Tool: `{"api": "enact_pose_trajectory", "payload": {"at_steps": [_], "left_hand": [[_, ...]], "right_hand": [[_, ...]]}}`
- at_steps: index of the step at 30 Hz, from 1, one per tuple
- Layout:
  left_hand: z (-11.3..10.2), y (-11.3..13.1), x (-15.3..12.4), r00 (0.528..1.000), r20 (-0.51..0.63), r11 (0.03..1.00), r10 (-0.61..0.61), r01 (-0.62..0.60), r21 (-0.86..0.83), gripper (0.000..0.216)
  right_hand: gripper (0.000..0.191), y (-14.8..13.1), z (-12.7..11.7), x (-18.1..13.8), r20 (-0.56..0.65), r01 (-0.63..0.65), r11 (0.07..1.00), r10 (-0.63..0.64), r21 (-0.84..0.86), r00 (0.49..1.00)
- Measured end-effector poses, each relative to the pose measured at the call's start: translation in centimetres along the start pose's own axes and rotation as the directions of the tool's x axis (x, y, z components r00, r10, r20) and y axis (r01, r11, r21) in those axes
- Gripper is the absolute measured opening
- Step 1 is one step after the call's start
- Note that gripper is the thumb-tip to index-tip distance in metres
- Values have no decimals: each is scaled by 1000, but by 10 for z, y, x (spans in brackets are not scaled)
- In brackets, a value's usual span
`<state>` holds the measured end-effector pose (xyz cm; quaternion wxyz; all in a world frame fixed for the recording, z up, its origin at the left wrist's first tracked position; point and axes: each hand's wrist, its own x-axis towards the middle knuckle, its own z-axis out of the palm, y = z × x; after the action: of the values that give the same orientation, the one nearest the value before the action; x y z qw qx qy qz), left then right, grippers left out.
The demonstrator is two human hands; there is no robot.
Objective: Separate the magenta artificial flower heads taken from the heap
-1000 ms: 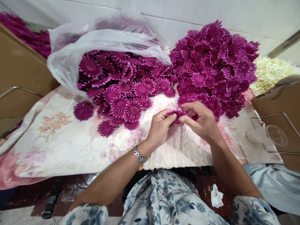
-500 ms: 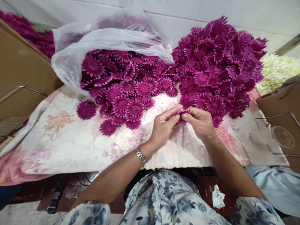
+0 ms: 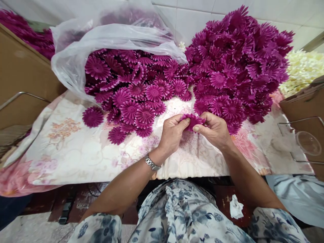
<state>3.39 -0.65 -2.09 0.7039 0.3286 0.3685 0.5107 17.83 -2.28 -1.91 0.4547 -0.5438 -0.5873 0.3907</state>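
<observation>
Both hands meet over the middle of a floral cloth (image 3: 76, 152), pinching one magenta fabric flower (image 3: 192, 120) between them. My left hand (image 3: 172, 133), a metal watch on its wrist, grips the flower's left side with thumb and fingers. My right hand (image 3: 214, 130) holds its right side, thumb on top. Just beyond the fingers lie loose flat magenta flowers (image 3: 138, 111) spilling from a clear plastic bag (image 3: 76, 64). A tall heap of fuller magenta flowers (image 3: 238, 64) rises right behind my right hand.
A brown cardboard box (image 3: 22, 74) with a metal bar stands at the left. Another brown box (image 3: 303, 111) with a clear plastic piece stands at the right, and cream flowers (image 3: 301, 69) lie behind it. A white paper scrap (image 3: 235, 206) lies on the floor.
The hands stay joined on the flower and have worked it slightly; the flower now shows more spread between the fingers. The view has tilted a little, so the piles sit higher.
</observation>
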Motion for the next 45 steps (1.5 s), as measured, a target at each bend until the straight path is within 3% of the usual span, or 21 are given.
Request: {"api": "enact_pose_trajectory", "payload": {"at_steps": [5,9,12,15,17,19,21,23,26,30,35,39,45], "left_hand": [[-3,5,4,999,-37,993,-38,34,-112,16],[-3,10,4,997,-64,986,-54,43,-160,20],[-2,10,3,996,-70,991,-46,37,-126,17],[0,8,3,996,-84,994,-30,21,-107,13],[1,8,2,996,-80,994,-50,41,-103,12],[3,8,1,995,-70,993,-73,66,-99,13],[5,8,0,995,-58,993,-82,76,-95,14],[7,7,-2,996,-46,993,-79,74,-94,14],[8,6,-4,996,-15,991,-93,91,-100,16],[5,4,-3,994,15,990,-105,106,-98,20],[2,4,-2,999,30,999,-30,31,-29,25],[1,3,-3,996,68,998,-54,55,-16,30],[1,6,-2,989,92,991,-119,124,-43,32]], "right_hand": [[31,-4,-7,3,14,38,993,-40,115,999],[27,-8,-29,7,-194,82,992,-63,95,979],[22,-3,-63,11,-412,18,977,-105,-211,905],[33,6,-95,12,-553,-187,777,-236,-602,799],[37,6,-101,10,-574,-240,643,-377,-727,727],[29,-2,-90,7,-535,-159,619,-487,-769,691],[23,-12,-67,3,-405,46,659,-514,-751,756],[23,-22,-39,1,-176,251,723,-459,-644,871],[24,-25,-10,1,50,289,842,-300,-455,953],[20,-12,0,3,24,153,967,-151,-205,988],[25,0,0,3,28,25,996,-28,87,999],[30,-3,4,0,43,-61,976,53,209,998],[29,0,1,0,12,-49,973,47,228,999]]}}
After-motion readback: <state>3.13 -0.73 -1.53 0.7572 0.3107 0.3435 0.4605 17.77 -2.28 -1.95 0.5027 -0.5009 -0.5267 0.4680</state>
